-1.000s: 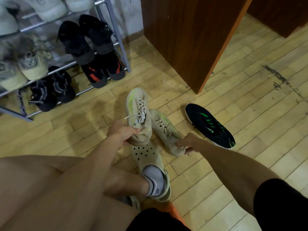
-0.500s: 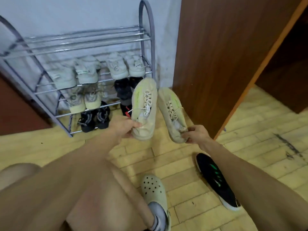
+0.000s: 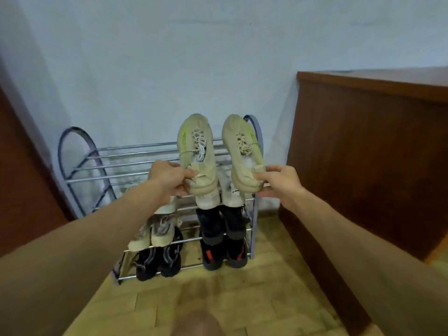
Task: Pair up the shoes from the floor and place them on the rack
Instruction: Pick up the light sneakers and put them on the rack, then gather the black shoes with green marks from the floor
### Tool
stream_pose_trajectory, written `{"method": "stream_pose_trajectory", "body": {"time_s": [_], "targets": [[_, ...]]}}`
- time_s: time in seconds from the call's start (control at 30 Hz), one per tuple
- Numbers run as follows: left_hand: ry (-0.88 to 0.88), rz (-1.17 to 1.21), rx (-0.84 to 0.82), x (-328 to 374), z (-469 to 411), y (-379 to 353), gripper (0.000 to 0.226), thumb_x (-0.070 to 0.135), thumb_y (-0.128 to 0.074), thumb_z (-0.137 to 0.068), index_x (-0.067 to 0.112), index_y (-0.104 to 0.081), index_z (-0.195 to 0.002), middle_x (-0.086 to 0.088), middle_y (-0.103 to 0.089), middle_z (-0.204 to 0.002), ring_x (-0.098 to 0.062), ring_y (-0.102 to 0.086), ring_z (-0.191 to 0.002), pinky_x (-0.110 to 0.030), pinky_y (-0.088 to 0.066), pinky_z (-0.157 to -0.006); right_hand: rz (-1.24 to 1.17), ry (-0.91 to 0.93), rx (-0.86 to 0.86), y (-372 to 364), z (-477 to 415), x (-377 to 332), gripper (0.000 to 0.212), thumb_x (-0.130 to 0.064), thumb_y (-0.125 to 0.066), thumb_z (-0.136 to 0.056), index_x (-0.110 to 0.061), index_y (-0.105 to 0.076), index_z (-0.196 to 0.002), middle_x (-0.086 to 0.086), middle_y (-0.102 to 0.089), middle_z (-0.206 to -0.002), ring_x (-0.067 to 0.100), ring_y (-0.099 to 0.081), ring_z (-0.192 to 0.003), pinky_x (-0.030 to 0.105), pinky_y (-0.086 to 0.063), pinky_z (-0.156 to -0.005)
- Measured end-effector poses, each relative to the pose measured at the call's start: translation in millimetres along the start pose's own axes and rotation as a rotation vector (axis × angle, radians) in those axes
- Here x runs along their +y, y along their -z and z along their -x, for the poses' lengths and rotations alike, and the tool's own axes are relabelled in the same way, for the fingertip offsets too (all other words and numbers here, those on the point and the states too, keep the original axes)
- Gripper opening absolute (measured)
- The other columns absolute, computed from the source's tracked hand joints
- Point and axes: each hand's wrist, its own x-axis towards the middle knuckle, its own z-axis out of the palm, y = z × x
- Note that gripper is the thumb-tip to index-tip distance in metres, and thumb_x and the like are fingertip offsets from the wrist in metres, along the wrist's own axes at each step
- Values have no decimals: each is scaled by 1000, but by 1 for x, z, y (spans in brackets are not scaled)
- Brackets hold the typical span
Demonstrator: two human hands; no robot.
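Gripping heels of two beige sneakers, toes pointing up: our left hand (image 3: 172, 178) pinched tight on left sneaker (image 3: 197, 154), our right hand (image 3: 278, 181) clamped round right sneaker (image 3: 243, 154). Hands apart, sneakers side by side, not touching, held in air before top bars of metal rack (image 3: 101, 163). Below them on rack: white shoes (image 3: 219, 196), black shoes (image 3: 221, 226), black-and-red shoes (image 3: 224, 255); to left, grey-white pair (image 3: 157, 230), black sandals (image 3: 157, 264). Rack stands on wooden floor (image 3: 254, 299) against pale wall (image 3: 169, 57); brown cabinet (image 3: 363, 154) just beside it at right.
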Motion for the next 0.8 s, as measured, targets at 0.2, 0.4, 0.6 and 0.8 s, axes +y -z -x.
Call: {"method": "stream_pose_trajectory", "body": {"time_s": [0.2,0.4,0.6,0.8], "targets": [[33,14,20,17,-73,-23,32,0,-76,-75,3,-58,-101,-16,-63,-103,-24,-61,-70,-29,-50,-30,91,-55,6,-27,-79,-30,22,-4,-77,-76,-2,-61,-90,19,-65,-109,31,-70,-86,43,-62,-65],[14,-56,81,12,-134,-44,32,11,-82,-72,12,-56,-90,-15,-66,-107,-28,-66,-85,-38,-59,-52,143,-43,2,-52,-130,-27,20,-9,-77,-76,-1,-62,-86,19,-68,-101,33,-71,-84,48,-62,-70],[20,-195,61,6,-140,-48,38,29,-79,-75,3,-63,-98,-19,-67,-108,-38,-70,-90,-51,-60,-73,245,-26,-62,-49,-126,-22,27,-28,-69,-86,-5,-67,-100,12,-69,-91,27,-70,-74,45,-61,-78],[-84,-299,141,1,-89,-49,74,45,-65,-68,19,-39,-132,-13,-50,-130,-36,-61,-106,-48,-56,-86,424,77,-176,-18,-76,-13,32,-24,-66,-89,-11,-63,-118,6,-65,-101,17,-64,-78,33,-62,-70]]}}
